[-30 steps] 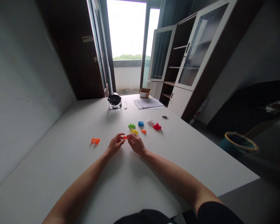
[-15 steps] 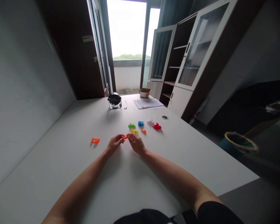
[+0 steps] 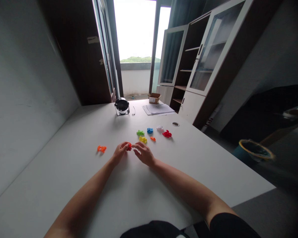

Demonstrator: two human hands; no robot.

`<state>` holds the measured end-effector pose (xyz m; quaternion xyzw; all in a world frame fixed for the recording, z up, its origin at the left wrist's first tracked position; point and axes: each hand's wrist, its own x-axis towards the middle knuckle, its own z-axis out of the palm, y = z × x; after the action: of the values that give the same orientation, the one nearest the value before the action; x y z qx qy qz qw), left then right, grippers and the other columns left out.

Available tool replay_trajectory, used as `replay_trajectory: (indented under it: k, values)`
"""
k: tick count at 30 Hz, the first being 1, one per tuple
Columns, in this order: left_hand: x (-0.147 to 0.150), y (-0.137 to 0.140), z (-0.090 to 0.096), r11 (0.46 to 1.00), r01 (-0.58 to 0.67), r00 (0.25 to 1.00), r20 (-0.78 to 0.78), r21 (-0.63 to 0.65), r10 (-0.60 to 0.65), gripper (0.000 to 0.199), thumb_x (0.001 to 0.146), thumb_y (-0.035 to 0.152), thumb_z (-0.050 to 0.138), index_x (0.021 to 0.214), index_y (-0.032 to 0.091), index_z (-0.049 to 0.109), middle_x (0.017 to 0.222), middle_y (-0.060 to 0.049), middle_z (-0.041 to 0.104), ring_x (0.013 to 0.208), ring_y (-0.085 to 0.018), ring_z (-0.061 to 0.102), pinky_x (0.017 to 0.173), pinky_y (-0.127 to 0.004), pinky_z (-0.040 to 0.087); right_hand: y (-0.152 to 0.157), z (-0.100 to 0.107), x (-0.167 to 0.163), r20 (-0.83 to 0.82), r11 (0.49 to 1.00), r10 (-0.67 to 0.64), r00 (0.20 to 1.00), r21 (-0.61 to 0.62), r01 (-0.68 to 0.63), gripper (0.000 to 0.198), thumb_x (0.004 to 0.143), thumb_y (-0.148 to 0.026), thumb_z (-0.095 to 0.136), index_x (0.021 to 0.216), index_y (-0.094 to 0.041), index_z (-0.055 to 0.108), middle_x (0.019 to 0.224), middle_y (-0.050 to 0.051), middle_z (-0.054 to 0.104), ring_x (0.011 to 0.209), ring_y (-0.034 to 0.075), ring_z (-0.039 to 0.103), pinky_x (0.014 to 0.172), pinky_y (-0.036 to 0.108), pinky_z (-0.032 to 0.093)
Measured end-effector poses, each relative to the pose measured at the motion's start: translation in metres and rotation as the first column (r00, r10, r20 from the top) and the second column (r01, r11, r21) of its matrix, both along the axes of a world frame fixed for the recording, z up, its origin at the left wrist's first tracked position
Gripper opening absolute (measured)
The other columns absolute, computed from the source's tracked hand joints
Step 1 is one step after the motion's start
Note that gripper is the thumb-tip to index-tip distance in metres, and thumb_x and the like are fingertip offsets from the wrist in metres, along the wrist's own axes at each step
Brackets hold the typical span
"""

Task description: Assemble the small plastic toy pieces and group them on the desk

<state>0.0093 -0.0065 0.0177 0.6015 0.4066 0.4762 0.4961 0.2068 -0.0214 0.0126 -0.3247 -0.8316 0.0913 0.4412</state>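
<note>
My left hand [image 3: 121, 151] pinches a small red-orange plastic piece [image 3: 129, 146] just above the white table; its exact kind is too small to make out. My right hand [image 3: 144, 153] is beside it with fingers apart, the index fingertip close to the piece, perhaps touching. Beyond my hands lie a yellow piece [image 3: 143, 139], a green piece [image 3: 140, 133], a blue piece [image 3: 150, 131] and a small orange piece [image 3: 152, 138]. Farther right are a white piece [image 3: 160, 128] and a red piece [image 3: 167, 134]. Left of my left hand sits a larger orange piece [image 3: 101, 149].
At the table's far end stand a black round device on a stand [image 3: 122, 106], paper sheets [image 3: 159, 109] and a small cardboard box [image 3: 154, 98]. A cable hole [image 3: 175, 124] is near the right edge. A bin [image 3: 255, 150] stands on the floor at right.
The red-orange piece has turned and shifted slightly left in my left hand. My right fingers, formerly on the piece, have spread and let go of it.
</note>
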Motion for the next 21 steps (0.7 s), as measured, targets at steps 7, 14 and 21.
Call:
replay_trajectory:
  k: [7,14,21]
  values:
    - [0.0013,-0.0028,0.0035,0.999,0.010,0.978,-0.209,0.037,-0.002,0.037,0.090,0.048,0.052,0.078,0.016,0.064,0.069,-0.001,0.062,0.069,-0.016,0.055,0.071,-0.027,0.042,0.0078,-0.0044,0.0012,-0.017,0.999,-0.017,1.000,0.051,0.018,0.025,0.098,-0.013,0.049,0.112,-0.025,0.065,0.097,0.006,0.063,0.094,0.020,0.059,0.087,0.033,0.050]
    - [0.0001,0.0005,-0.0015,0.996,0.036,0.958,-0.286,0.084,-0.010,0.043,0.095,0.050,0.045,0.072,0.017,0.059,0.067,-0.001,0.058,0.066,-0.015,0.051,0.068,-0.027,0.039,0.0047,0.0015,0.0002,-0.002,0.999,-0.034,0.999,0.043,0.034,0.020,0.101,-0.020,0.048,0.110,-0.023,0.065,0.096,0.007,0.064,0.094,0.021,0.058,0.088,0.035,0.049]
    - [0.0020,0.0007,-0.0018,0.998,0.055,0.998,-0.028,0.014,-0.055,0.036,0.091,0.048,0.059,0.104,0.015,0.064,0.084,-0.005,0.067,0.075,-0.016,0.060,0.075,-0.030,0.048,0.0049,0.0028,0.0002,-0.034,0.994,-0.107,0.994,-0.003,0.107,0.016,0.099,-0.022,0.051,0.108,-0.022,0.065,0.094,0.006,0.065,0.092,0.022,0.059,0.087,0.036,0.048]
